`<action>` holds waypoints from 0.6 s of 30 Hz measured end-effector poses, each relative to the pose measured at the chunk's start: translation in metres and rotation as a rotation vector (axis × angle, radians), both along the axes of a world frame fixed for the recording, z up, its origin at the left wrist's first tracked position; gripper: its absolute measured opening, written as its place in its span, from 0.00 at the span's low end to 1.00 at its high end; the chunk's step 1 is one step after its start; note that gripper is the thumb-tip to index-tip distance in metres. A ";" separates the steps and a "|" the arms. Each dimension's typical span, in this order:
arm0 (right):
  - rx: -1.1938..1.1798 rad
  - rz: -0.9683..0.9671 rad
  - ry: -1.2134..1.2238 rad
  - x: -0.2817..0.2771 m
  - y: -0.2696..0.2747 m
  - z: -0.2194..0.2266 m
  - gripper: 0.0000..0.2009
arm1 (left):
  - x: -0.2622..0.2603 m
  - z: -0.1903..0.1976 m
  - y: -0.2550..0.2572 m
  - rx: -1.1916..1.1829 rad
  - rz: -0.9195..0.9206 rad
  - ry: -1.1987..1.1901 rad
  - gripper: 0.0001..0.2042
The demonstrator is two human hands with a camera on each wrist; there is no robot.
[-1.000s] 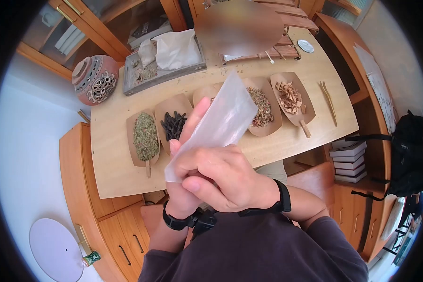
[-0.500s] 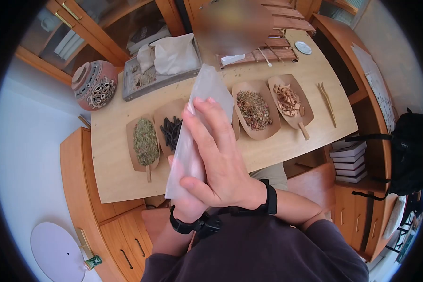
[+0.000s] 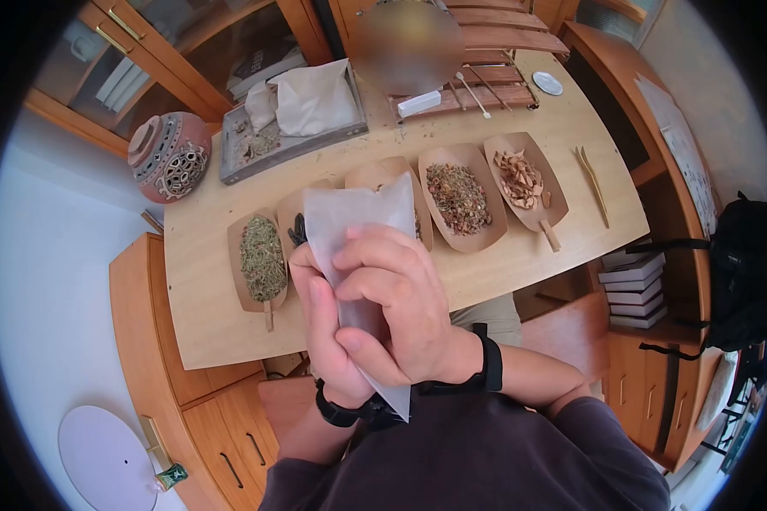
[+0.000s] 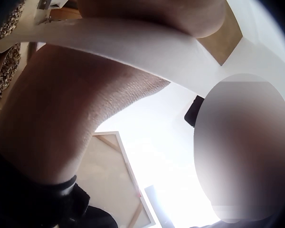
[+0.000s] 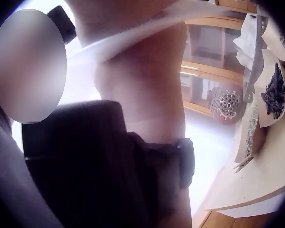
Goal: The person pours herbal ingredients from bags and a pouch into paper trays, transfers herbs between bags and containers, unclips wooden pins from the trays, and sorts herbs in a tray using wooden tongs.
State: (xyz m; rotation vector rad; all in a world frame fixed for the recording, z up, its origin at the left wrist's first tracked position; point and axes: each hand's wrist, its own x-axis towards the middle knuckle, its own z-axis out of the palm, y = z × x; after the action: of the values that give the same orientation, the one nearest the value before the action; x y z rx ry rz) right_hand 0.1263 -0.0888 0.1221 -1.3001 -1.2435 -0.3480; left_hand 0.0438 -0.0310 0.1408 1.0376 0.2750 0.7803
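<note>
In front of the chest, a thin, translucent white sheet [image 3: 362, 204] is held between two cupped hands. Its upper edge stands up above the fingers, and a pointed corner hangs down by the wrists. The left hand [image 3: 325, 336] grips it from the left, with part of its fingers hidden behind the sheet. On the near side, the right hand [image 3: 400, 302] has its fingers bent over the sheet and its thumb against it. The left wrist view shows the sheet as a pale band [image 4: 133, 45] passing between the hands.
On the wooden table [image 3: 503, 264] stand several brown paper trays with dried herbs [image 3: 262, 260], dark pods [image 3: 296, 230], a mixed blend [image 3: 458, 200] and wood-like slices [image 3: 522, 179]. Beyond them are a grey tray [image 3: 251, 162] with cloth bags and a clay pot [image 3: 169, 157]. Brass tweezers [image 3: 592, 187] lie right.
The right hand went from curled at the sheet's lower part to flat against it, and now its fingers bend over it. The sheet turned from tilted rightward to facing the head camera.
</note>
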 end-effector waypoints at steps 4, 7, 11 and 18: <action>-0.057 0.084 0.054 0.002 -0.002 0.000 0.29 | -0.015 -0.033 -0.002 -0.087 -0.350 -0.269 0.29; -0.177 0.109 0.035 0.001 -0.006 0.003 0.35 | -0.015 -0.031 -0.003 -0.153 -0.340 -0.251 0.28; -0.258 0.116 -0.035 0.001 -0.007 0.004 0.36 | -0.016 -0.027 -0.005 -0.243 -0.325 -0.224 0.28; -0.314 0.078 -0.095 0.000 -0.010 0.010 0.38 | -0.019 -0.020 -0.008 -0.403 -0.287 -0.178 0.28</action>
State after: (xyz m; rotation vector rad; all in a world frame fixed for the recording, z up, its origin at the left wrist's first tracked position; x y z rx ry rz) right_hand 0.1267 -0.0986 0.1323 -1.5090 -1.4671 -0.1634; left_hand 0.0249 -0.0386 0.1210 0.6051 0.1189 0.5243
